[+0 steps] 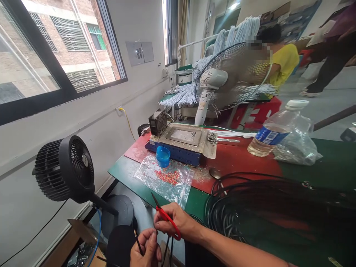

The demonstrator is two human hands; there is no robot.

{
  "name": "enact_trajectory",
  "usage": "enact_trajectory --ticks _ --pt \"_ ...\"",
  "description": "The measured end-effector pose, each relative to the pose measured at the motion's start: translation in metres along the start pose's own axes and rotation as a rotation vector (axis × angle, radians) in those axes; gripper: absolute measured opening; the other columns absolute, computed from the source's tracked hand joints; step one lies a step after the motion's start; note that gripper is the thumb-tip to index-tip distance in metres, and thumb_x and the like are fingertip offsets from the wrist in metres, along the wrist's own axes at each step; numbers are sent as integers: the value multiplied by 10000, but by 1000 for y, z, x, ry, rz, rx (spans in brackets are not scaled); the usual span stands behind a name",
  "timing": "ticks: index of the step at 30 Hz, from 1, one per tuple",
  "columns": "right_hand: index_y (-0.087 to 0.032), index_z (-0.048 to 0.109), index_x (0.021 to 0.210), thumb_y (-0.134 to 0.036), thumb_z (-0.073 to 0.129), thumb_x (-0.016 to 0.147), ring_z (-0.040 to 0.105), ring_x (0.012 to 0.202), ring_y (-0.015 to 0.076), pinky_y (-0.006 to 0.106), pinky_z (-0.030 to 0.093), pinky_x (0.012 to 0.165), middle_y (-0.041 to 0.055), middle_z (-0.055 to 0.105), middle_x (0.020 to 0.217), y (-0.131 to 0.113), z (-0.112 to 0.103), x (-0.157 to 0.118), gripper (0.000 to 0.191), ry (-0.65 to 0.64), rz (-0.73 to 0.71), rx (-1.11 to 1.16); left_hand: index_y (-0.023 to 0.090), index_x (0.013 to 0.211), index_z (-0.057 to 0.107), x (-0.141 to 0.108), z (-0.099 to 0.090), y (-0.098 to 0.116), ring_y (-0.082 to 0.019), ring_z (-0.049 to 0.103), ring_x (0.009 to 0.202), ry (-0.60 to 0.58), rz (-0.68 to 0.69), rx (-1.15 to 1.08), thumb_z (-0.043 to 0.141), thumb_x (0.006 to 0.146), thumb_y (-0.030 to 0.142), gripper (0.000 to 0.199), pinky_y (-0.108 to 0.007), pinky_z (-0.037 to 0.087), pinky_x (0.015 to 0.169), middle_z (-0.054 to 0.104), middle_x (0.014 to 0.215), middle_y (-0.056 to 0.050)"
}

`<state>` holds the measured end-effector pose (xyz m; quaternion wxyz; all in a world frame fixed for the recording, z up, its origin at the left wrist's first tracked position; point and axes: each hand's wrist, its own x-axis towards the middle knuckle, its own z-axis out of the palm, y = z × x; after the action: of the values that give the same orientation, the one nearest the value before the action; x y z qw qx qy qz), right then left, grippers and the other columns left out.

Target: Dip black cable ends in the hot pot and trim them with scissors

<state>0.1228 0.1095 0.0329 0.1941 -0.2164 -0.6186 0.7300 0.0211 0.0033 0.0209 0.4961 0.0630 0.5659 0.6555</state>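
Observation:
Near the bottom centre, my left hand (146, 246) is closed around a thin black cable (138, 241) whose stripped end points up. My right hand (176, 220) meets it at the fingertips and holds red-handled scissors (167, 218), their dark blades pointing up and left. What the touching fingertips pinch is too small to make out. More black cable hangs below my hands. Just beyond them, a clear plastic bag (178, 191) lies on the table with small red and yellow bits (167, 177) and a blue round cup (162, 156) on it.
Behind the cup stands a blue-sided hot plate (178, 150). Coiled black cables (228, 218), a spoon (215, 173) and a bottle (268, 129) are to the right. A black fan (75, 168) stands left. Beyond a large fan (214, 78) sits a person in yellow (286, 61).

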Motion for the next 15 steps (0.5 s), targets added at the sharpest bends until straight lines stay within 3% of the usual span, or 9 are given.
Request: enact_trajectory --ticks 3,7,11,15 --pt "-114 619 779 -521 610 696 401 507 65 182 318 482 -26 470 576 -6 -1 -1 415 -22 -1 -94 139 635 673 5 -5 3 -12 354 298 55 24 -80 793 419 411 366 -141 196 380 471 268 41" --pt "-154 589 784 -511 619 690 381 620 84 189 280 535 -27 456 698 -14 1 -4 371 -94 -40 -463 146 668 665 10 -13 15 14 293 294 126 50 -85 796 418 396 376 -127 129 352 464 302 68" --pt "-156 445 588 -496 558 740 306 543 69 208 204 496 -48 378 581 -13 5 -6 390 -135 23 -733 134 718 651 11 -19 22 19 215 305 154 94 -19 776 454 407 399 -150 72 352 468 318 71" --pt "-155 380 532 -496 572 732 246 497 59 217 170 472 -59 293 511 -13 8 -7 439 -158 56 -765 119 772 628 10 -19 22 0 250 313 149 140 81 746 485 447 451 -169 81 374 484 330 58"
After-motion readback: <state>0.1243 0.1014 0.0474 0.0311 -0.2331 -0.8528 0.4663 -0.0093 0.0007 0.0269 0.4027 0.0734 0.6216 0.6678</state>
